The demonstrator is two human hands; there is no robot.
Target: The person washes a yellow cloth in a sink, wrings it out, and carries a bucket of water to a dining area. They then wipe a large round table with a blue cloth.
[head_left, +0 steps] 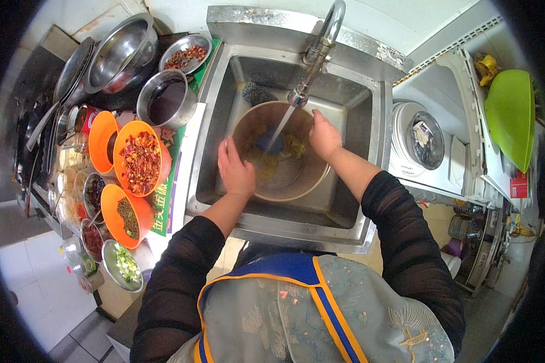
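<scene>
A large round brownish pot (281, 190) stands in a stainless steel sink (349, 213). Water runs into it from the faucet (298, 96). Inside the pot lie a blue cloth-like item (270, 139) and yellowish pieces that are hard to make out. My left hand (237, 172) rests at the pot's left rim, thumb towards the inside and fingers along the outer side. At the opposite rim, my right hand (323, 136) grips the edge, its fingers partly hidden. A dark scouring pad (258, 94) sits in the sink behind the pot.
Left of the sink are orange bowls (138, 159) of chopped food, a metal pot of dark liquid (167, 102), a large steel bowl (120, 56) and a dish of chopped scallion (126, 267). Stacked white plates (402, 159) and a green plastic basket (511, 118) are at right.
</scene>
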